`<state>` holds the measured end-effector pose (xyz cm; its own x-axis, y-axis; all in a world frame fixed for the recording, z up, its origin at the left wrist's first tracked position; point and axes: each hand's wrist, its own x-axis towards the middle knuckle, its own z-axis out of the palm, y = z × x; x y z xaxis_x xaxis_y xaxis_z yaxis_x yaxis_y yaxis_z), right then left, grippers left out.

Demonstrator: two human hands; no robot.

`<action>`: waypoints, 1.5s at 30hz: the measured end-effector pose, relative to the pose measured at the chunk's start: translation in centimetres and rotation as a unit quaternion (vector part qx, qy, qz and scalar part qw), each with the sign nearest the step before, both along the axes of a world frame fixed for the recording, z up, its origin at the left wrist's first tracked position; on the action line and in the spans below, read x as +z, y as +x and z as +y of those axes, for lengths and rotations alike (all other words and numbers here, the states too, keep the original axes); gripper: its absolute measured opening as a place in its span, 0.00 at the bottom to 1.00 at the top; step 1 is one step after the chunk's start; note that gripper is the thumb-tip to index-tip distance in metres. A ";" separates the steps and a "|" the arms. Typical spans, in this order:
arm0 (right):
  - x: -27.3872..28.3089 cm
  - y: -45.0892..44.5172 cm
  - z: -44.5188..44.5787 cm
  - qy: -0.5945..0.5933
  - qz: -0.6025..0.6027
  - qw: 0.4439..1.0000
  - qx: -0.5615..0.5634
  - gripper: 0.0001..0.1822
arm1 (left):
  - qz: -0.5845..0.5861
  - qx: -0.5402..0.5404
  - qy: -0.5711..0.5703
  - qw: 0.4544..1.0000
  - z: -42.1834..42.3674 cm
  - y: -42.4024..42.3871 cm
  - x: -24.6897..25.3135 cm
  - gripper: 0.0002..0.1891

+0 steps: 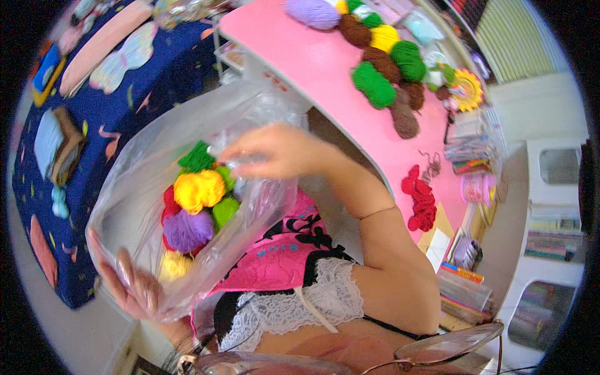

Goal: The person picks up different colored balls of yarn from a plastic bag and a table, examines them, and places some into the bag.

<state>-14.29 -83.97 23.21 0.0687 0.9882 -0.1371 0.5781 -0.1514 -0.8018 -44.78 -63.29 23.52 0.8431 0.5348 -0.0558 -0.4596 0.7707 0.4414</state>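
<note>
A large clear plastic bag hangs open in front of me. Inside it lie several yarn balls: a yellow one, a purple one, a dark green one, a light green one, a pale yellow one and red yarn partly hidden beneath. My left hand holds the bag's near left side, its fingers showing through the film. Over the far right side of the bag's mouth reaches my right hand, blurred, fingers bent near the yarn; whether it grips anything is unclear.
To the right, a pink-topped table bears brown yarn skeins, green skeins, a lilac ball and red yarn. Books line its far edge. Left is a dark blue patterned bedspread with folded cloth.
</note>
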 end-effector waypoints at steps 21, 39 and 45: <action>-1.1 14.7 -17.6 -0.094 -0.446 0.793 -0.404 0.36 | 0.037 -0.016 -0.049 0.998 0.0 0.3 -1.5 0.26; 2.5 3.7 -8.4 0.033 -0.542 0.773 -0.327 0.28 | -0.103 -0.023 -0.070 0.992 -2.2 2.3 0.3 0.26; 0.0 -9.1 4.1 0.183 -0.036 0.982 0.028 0.28 | -0.101 -0.021 -0.066 0.992 -2.7 2.2 1.3 0.26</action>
